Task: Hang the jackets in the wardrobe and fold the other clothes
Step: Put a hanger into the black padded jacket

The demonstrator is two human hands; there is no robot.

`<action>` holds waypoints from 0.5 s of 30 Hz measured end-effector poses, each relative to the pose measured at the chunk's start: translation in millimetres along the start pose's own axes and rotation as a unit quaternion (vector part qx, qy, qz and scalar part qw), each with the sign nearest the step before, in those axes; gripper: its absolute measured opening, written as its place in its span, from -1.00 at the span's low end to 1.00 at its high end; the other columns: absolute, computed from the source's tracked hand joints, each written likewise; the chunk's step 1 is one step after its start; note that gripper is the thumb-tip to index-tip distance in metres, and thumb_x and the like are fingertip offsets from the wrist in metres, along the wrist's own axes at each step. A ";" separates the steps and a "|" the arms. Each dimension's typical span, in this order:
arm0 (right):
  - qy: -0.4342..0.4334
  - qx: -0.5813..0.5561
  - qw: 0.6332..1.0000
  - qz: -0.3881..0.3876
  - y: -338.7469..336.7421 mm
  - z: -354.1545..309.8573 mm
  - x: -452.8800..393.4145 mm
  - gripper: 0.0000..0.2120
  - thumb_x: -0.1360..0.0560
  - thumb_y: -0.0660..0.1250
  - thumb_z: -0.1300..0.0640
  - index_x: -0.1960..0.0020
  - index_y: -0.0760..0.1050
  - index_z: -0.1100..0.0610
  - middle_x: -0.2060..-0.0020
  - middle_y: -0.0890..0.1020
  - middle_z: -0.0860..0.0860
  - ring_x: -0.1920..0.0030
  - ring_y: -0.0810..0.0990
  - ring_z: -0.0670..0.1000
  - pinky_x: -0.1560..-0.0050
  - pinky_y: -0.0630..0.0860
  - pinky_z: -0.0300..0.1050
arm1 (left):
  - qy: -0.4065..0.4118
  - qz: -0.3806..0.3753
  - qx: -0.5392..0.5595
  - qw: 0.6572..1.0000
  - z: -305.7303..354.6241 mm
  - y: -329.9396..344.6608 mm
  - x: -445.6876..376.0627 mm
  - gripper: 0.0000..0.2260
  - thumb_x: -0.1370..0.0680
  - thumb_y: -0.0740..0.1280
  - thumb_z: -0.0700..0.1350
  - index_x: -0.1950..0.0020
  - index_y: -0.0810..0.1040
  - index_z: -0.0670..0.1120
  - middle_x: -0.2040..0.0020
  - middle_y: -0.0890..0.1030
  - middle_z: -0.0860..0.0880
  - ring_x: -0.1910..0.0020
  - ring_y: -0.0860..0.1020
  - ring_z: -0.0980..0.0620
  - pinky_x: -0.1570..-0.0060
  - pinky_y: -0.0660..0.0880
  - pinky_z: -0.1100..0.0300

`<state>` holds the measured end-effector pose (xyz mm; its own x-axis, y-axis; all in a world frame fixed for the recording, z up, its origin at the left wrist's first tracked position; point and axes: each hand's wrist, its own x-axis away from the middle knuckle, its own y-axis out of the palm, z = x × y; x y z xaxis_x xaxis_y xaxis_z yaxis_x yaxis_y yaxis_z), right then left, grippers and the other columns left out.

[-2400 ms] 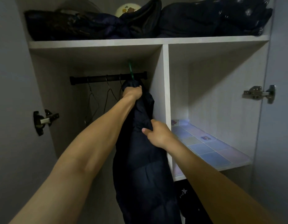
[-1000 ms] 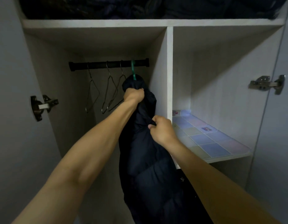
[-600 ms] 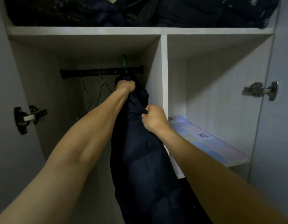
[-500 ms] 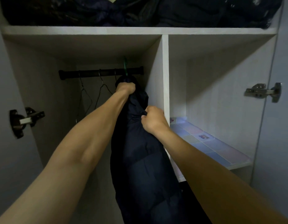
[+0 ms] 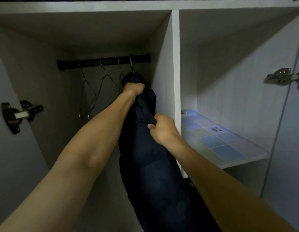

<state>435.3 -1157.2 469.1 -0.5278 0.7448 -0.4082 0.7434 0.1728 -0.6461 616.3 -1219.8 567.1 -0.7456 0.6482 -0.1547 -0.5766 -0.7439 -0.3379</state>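
1. Here, a dark blue jacket [image 5: 150, 164] hangs in the left part of an open wardrobe [image 5: 175, 64].
2. The jacket is on a green hanger [image 5: 131, 64]. The green hook goes over a black rod [image 5: 103, 61] near the rod's right end.
3. The left hand [image 5: 134, 88] is up high, near the top of the jacket, just under the green hook. Its fingers are curled tight around the dark cloth.
4. The right hand [image 5: 162, 128] is lower down, next to the white wall in the middle of the wardrobe. Its thumb and fingers pinch a fold of the jacket.
5. The jacket hangs down long between the two arms and goes out of view at the bottom.
6. Three thin wire hangers [image 5: 95, 91] hang on the rod to the left of the jacket. They have no clothes on them.
7. On the right side is a shelf [image 5: 229, 163] with a mat of coloured squares [image 5: 217, 141] on it.
8. A metal hinge [image 5: 19, 114] sits on the left door and another hinge [image 5: 282, 77] on the right door.
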 end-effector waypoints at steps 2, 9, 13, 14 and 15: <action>0.001 0.016 0.999 -0.049 10.5 12.6 12.9 -0.75 -0.56 0.35 0.04 -0.05 0.41 0.21 0.07 0.54 0.09 0.09 0.51 0.08 -0.01 0.54 -0.03 | 0.009 0.004 0.000 1.000 -6.2 -4.8 13.5 -0.39 -0.52 0.42 -0.08 -0.48 0.30 -0.29 -0.36 0.49 -0.19 -0.24 0.52 -0.15 -0.17 0.52 0.11; 0.083 0.087 0.972 -0.203 37.9 55.2 46.7 -0.49 -0.46 0.48 0.04 -0.31 0.42 0.20 -0.22 0.54 0.15 -0.19 0.54 0.16 -0.21 0.52 0.02 | 0.134 0.009 -0.060 0.989 -64.5 -3.3 95.4 -0.15 -0.38 0.48 0.23 -0.53 0.25 -0.10 -0.43 0.39 -0.12 -0.36 0.41 -0.09 -0.34 0.42 0.03; 0.100 0.075 0.981 -0.146 64.8 70.9 63.4 -0.69 -0.57 0.34 0.13 -0.25 0.41 0.25 -0.15 0.57 0.19 -0.11 0.57 0.18 -0.12 0.55 0.05 | 0.207 0.023 -0.165 0.964 -142.2 3.7 147.0 0.10 -0.27 0.40 0.46 -0.61 -0.10 0.09 -0.57 0.15 -0.10 -0.51 0.16 -0.11 -0.47 0.21 -0.07; 0.100 0.063 0.986 -0.114 72.6 74.1 69.1 -0.72 -0.57 0.30 0.20 -0.24 0.38 0.25 -0.12 0.57 0.20 -0.08 0.58 0.19 -0.07 0.56 0.04 | 0.220 0.033 -0.196 0.955 -163.4 6.3 156.7 0.13 -0.28 0.40 0.46 -0.60 -0.18 0.10 -0.59 0.10 -0.12 -0.53 0.13 -0.12 -0.48 0.19 -0.10; 0.100 0.047 0.990 -0.087 77.2 76.4 73.1 -0.71 -0.57 0.27 0.26 -0.26 0.33 0.25 -0.11 0.56 0.20 -0.06 0.58 0.19 -0.04 0.56 0.04 | 0.238 0.047 -0.234 0.942 -180.0 9.0 163.2 0.15 -0.29 0.41 0.44 -0.59 -0.25 0.09 -0.59 0.05 -0.16 -0.54 0.12 -0.15 -0.48 0.19 -0.15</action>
<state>422.8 -1138.7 340.2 -0.5454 0.8235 -0.1563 0.6021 0.2552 -0.7565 549.5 -1091.4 371.7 -0.4879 0.6651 -0.5653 -0.2221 -0.7209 -0.6565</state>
